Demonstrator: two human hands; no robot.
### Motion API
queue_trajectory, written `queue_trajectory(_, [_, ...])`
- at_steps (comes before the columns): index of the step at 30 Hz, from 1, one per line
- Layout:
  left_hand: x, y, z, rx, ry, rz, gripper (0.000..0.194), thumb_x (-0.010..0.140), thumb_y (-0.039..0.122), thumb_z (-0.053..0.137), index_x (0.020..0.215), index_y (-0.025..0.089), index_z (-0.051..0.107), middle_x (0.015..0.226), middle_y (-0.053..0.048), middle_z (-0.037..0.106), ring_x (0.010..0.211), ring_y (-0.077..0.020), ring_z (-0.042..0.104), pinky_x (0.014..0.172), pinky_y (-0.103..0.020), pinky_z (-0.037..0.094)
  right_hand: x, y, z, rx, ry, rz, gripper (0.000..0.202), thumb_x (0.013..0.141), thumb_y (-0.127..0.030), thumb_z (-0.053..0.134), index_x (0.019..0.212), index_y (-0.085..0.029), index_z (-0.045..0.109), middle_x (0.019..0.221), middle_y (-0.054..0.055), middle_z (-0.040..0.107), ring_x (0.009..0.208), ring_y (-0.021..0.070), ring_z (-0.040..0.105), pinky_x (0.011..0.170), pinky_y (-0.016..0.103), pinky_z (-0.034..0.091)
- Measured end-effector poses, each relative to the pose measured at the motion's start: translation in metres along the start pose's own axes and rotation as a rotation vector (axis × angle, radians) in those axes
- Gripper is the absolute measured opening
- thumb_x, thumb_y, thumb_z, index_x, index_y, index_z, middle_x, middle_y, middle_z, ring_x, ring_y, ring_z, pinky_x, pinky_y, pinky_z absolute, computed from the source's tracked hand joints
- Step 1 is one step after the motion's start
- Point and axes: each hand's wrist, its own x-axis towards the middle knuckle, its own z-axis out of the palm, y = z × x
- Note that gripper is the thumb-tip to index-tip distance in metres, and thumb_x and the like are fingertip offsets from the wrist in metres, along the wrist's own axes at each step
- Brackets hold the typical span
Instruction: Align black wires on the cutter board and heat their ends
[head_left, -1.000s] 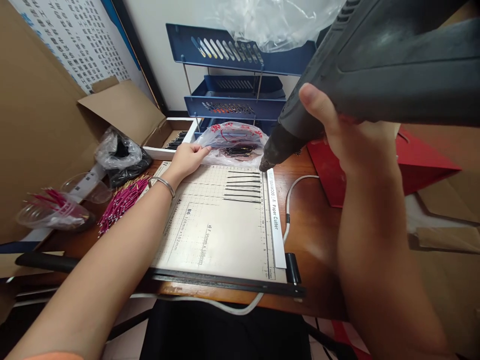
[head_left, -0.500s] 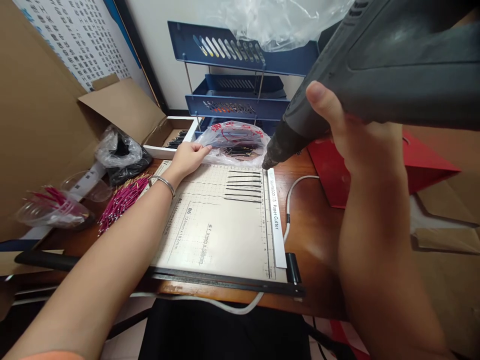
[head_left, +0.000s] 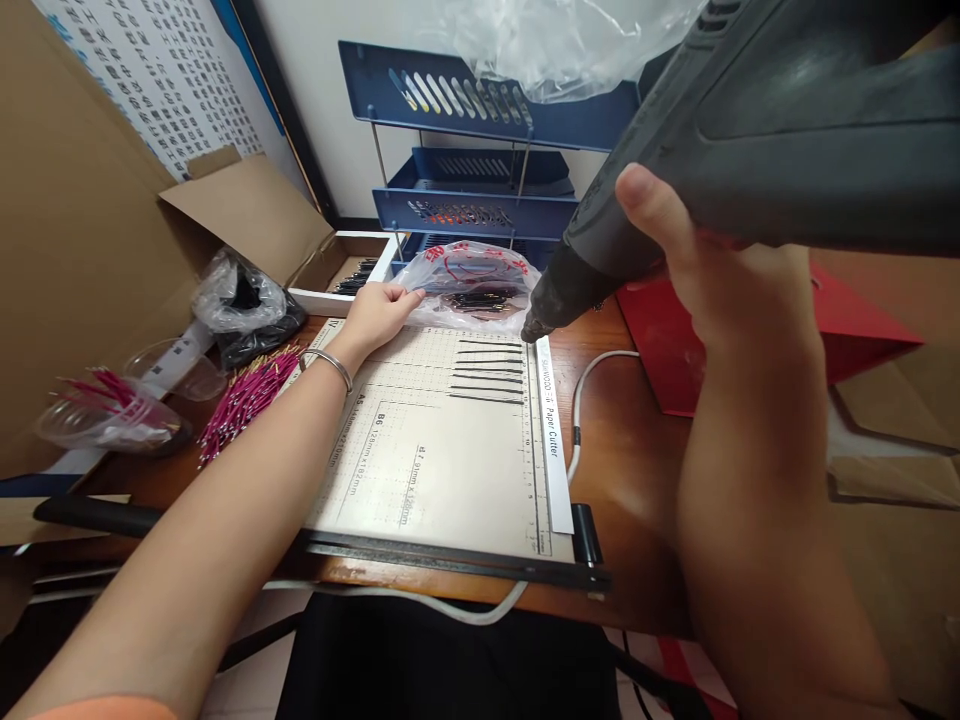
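The right hand [head_left: 716, 270] has slid a bit right since a second ago, curled round the heat gun [head_left: 750, 160]. The gun's nose [head_left: 551, 302] sits left of it, beside the bag [head_left: 465, 285] the left hand [head_left: 381, 315] pinches.

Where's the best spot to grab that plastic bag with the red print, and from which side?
Probably a pinch on the left edge of the plastic bag, coming from the left. Its thin, limp film gives a loose edge to pinch, and the tool has its tip by the right edge. The left hand is at that left edge.
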Motion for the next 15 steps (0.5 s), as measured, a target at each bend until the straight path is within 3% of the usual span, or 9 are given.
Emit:
queue_trajectory(7, [-0.0019,0.0035,-0.0012,0.011,-0.006,-0.001,0.060,0.100,0.033,0.068,0.056,0.023,0.029,0.058,0.006,0.022,0.062,-0.0121,0.021,0.065,-0.035,0.016,-0.0013,0.0029,0.0017,0.062,0.027,0.056,0.037,0.097,-0.064,0.082,0.123,-0.039,0.077,0.141,-0.005,0.075,0.152,0.0298,0.062,0.141,0.047,0.045])
queue_trajectory(11, [-0.0010,0.0002,-0.0002,0.011,-0.009,-0.004,0.058,0.100,0.035,0.067,0.057,0.023,0.032,0.058,0.005,0.025,0.062,-0.0125,0.023,0.065,-0.034,0.018,-0.0022,0.0009,-0.0019,0.013,-0.047,0.037,0.039,0.096,-0.066,0.082,0.122,-0.038,0.078,0.137,-0.006,0.077,0.149,0.0296,0.065,0.139,0.051,0.047])
queue_trajectory(15, [-0.0002,-0.0010,-0.0002,0.020,-0.017,0.021,0.059,0.101,0.035,0.067,0.058,0.023,0.030,0.059,0.006,0.022,0.062,-0.0125,0.022,0.066,-0.035,0.017,-0.0045,0.0015,-0.0040,0.019,0.007,0.111,0.038,0.098,-0.065,0.080,0.125,-0.039,0.080,0.139,-0.007,0.075,0.155,0.0289,0.060,0.141,0.049,0.044])
